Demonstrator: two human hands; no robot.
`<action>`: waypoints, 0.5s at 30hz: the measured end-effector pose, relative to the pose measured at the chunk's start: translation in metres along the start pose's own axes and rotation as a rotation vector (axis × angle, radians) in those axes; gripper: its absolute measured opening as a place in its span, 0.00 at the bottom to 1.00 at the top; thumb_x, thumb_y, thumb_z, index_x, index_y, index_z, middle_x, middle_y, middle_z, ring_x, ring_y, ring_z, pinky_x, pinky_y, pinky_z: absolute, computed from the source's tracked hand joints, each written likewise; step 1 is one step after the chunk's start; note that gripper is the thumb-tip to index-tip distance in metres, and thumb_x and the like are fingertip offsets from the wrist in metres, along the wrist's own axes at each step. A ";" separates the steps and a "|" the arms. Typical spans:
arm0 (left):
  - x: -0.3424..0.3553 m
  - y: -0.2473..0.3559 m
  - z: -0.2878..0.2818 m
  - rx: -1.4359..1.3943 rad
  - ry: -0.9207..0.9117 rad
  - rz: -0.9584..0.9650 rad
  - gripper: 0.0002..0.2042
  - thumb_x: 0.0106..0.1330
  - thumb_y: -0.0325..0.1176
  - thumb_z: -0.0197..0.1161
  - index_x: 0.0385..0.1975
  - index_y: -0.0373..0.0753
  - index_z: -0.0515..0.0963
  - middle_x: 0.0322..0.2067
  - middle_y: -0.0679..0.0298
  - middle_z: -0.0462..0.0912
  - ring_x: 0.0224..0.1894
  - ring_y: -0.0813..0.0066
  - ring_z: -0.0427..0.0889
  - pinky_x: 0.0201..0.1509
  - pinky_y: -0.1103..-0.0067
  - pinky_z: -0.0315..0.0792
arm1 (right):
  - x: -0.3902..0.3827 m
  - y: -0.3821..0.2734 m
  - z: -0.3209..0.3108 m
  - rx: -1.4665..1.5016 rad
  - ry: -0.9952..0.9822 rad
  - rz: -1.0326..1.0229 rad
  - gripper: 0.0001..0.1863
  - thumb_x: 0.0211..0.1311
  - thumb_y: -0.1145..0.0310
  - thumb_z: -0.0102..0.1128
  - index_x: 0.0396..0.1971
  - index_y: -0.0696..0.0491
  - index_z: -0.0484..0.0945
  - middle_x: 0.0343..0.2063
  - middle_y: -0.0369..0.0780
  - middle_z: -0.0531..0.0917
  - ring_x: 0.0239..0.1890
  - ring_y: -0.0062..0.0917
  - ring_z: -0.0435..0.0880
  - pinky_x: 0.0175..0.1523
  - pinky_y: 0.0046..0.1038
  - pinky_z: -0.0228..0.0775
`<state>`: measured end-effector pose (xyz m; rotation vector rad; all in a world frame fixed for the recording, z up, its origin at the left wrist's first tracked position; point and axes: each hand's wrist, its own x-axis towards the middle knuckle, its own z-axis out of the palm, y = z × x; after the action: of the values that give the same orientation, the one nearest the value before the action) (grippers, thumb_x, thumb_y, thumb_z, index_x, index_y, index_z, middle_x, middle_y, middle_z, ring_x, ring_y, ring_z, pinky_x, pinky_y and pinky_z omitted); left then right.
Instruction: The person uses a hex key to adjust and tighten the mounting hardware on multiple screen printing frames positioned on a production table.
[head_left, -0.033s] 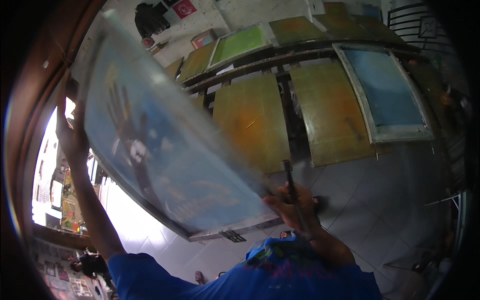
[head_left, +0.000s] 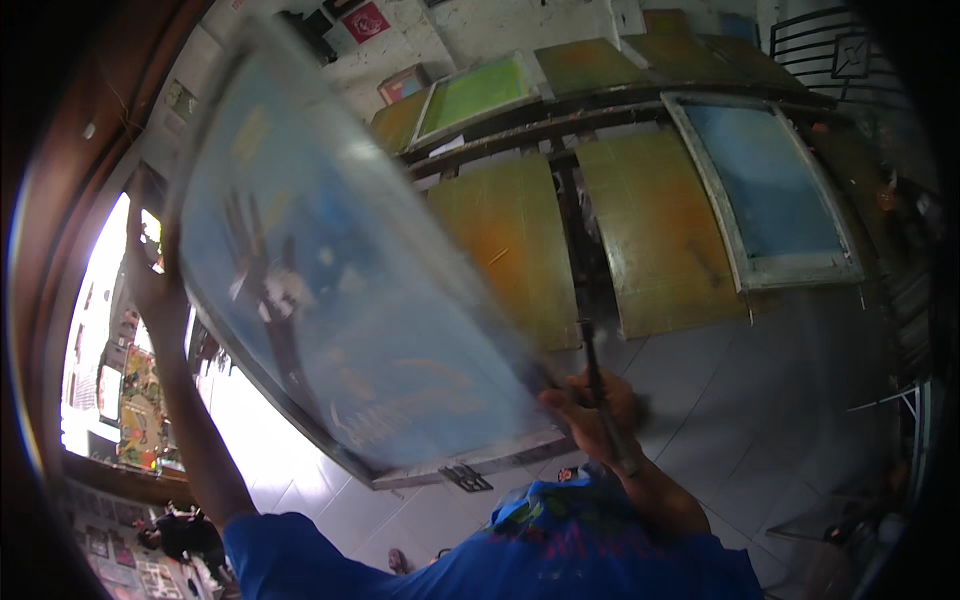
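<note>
A framed screen [head_left: 360, 320] with pale blue, translucent mesh is tilted up in front of me, blurred by motion. My left hand [head_left: 155, 255] grips its upper left edge, fingers pointing up, and a dark hand-shaped shadow or reflection shows on the mesh. My right hand [head_left: 600, 415] is closed at the lower right corner, also around a dark rod [head_left: 590, 350] that sticks upward. Under the screen's lower edge is a dark metal fitting [head_left: 465, 478].
Sloping racks hold yellow-orange boards [head_left: 655, 225], a blue screen [head_left: 765, 180] and a green screen [head_left: 473, 100]. A bright doorway [head_left: 95, 290] is at left, with a person [head_left: 180, 540] below it. A metal grille [head_left: 820, 55] is at back right; tiled floor [head_left: 700, 420] lies below.
The held screen has shifted a little to the right. My left hand is slightly lower, and my right hand has moved slightly right with the rod.
</note>
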<state>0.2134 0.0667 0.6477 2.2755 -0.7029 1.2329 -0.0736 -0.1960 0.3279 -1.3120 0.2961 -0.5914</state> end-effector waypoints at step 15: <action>-0.297 -0.087 0.274 -0.342 -0.720 -1.111 0.32 0.68 0.67 0.54 0.15 0.42 0.66 0.18 0.69 0.65 0.23 0.79 0.63 0.28 0.75 0.59 | 0.139 0.117 -0.099 -0.447 0.499 0.355 0.28 0.71 0.43 0.55 0.21 0.53 0.69 0.19 0.30 0.65 0.25 0.20 0.62 0.31 0.30 0.55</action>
<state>0.2996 0.0324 0.2453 2.1844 0.1972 -0.2097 0.0159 -0.3386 0.2081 -1.4742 1.0991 -0.5593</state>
